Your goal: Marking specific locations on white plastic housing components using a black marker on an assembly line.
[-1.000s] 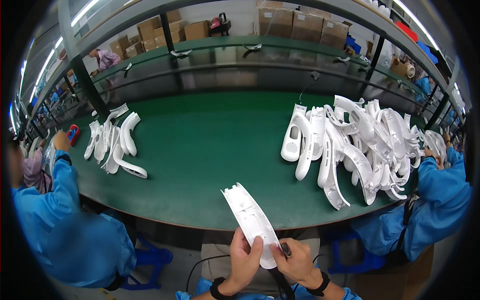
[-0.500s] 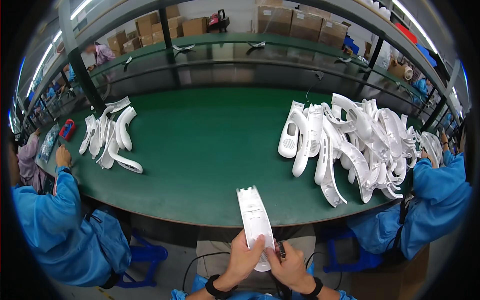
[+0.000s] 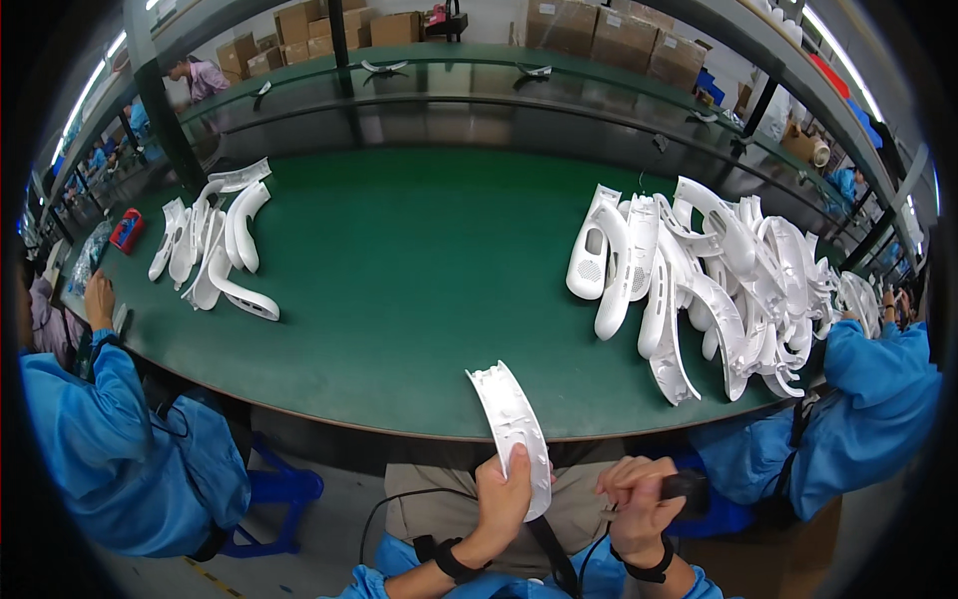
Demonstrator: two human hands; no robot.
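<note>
In my left hand [image 3: 506, 494] is a curved white plastic shell [image 3: 511, 404], with its hollow, ribbed inner side up. My thumb presses on that inner face, and the shell's far end reaches over the front edge of the green table. My right hand [image 3: 639, 504], apart from the shell on its right, is closed round a tool with a dark, rounded end [image 3: 687, 490]; its exact kind is unclear. A large heap of similar white shells [image 3: 723, 290] lies at the right of the table. A smaller group of white shells [image 3: 215, 245] lies at the left.
The green table [image 3: 419, 270] curves before me, with a dark rack and shelf [image 3: 439, 115] behind it. Co-workers in blue [image 3: 95, 439] sit at both sides on blue stools [image 3: 279, 489]. A red box [image 3: 127, 230] stands far left. Cardboard boxes [image 3: 624, 40] are stacked beyond the shelf.
My right hand has moved away from the shell to the right, and the dark tool end now shows. My left hand still holds the shell, now turned somewhat. The view has shifted slightly.
</note>
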